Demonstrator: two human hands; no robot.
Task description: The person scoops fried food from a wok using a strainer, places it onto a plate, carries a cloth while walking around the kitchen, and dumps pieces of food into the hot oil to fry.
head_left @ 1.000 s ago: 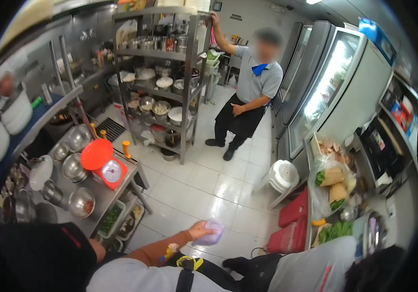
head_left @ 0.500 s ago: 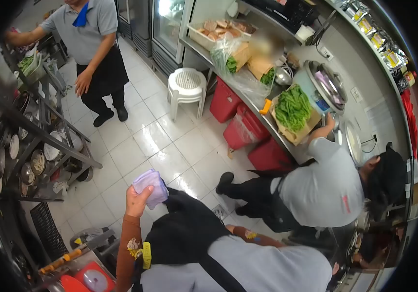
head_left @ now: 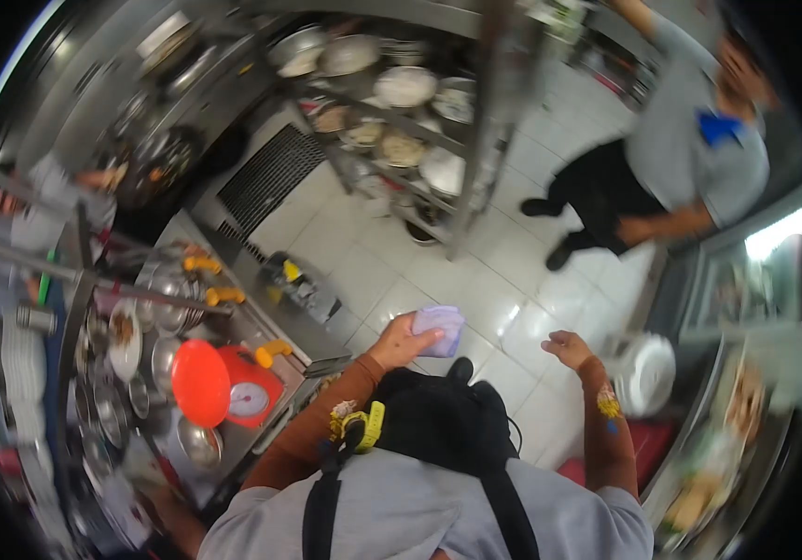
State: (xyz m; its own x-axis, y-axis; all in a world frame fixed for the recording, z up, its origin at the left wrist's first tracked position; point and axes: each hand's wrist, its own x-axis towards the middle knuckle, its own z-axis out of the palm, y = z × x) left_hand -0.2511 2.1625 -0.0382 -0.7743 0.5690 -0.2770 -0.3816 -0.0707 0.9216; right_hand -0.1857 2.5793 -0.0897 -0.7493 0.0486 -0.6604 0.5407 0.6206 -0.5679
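1. The left hand [head_left: 401, 343] is raised in front of the chest, fingers wrapped around a folded lilac cloth [head_left: 439, 329] — the cloth sticks out past the fingertips, held above the white tiled floor [head_left: 363, 271].
2. The right hand [head_left: 569, 350] is up at about the same height, well apart from the cloth, fingers loosely spread and holding nothing.
3. To the left stands a steel counter [head_left: 261, 317] with a red kitchen scale [head_left: 250, 387] under an orange-red round plate [head_left: 200, 381], among metal bowls.
4. Ahead is a metal shelf rack [head_left: 475, 121] loaded with pans and dishes.
5. A co-worker in a grey shirt and black apron [head_left: 690, 168] stands beyond the rack — a white plastic stool [head_left: 648, 373] sits at the right.
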